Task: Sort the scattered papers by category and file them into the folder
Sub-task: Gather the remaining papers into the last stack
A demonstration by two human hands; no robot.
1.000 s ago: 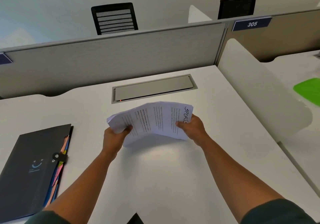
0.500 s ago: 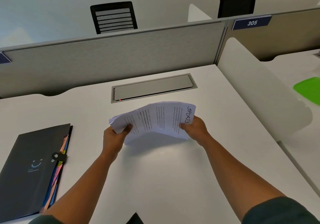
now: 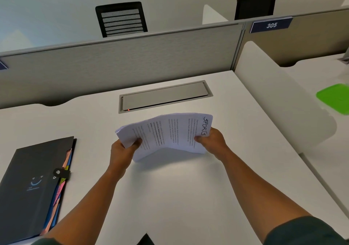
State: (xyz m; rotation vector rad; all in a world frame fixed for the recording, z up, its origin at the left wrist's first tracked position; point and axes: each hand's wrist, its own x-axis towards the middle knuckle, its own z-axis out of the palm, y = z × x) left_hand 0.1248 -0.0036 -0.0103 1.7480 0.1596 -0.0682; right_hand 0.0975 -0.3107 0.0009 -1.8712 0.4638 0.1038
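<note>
stack gathered, sorting not yet begun

you hold the whole stack of papers [image 3: 166, 133] off the desk [image 3: 179, 197], in front of the closed cable hatch [image 3: 164, 96]. your left hand [image 3: 122, 150] grips the near-left corner, thumb on top and fingers curled under; your right hand [image 3: 212, 140] pinches the right edge, thumb just below the handwritten heading "sports" on the top sheet. the stack sags between the two grips and its left edges are fanned, so the sheets are not squared.

the folder [image 3: 32, 188] lies closed on the desk, well apart to your left, its snap strap across the edge and coloured divider tabs [image 3: 60, 191] showing along its right side.

judgement: you are at the gathering step; no category piles are on the desk and nothing looks filed from this stack. the next move calls for setting the stack down or holding it in one hand, reading each heading, and dealing sheets into separate piles. the folder must be unclasped and opened before any filing; that needs a free hand. mind the loose left corner, where sheets could slip.
</note>
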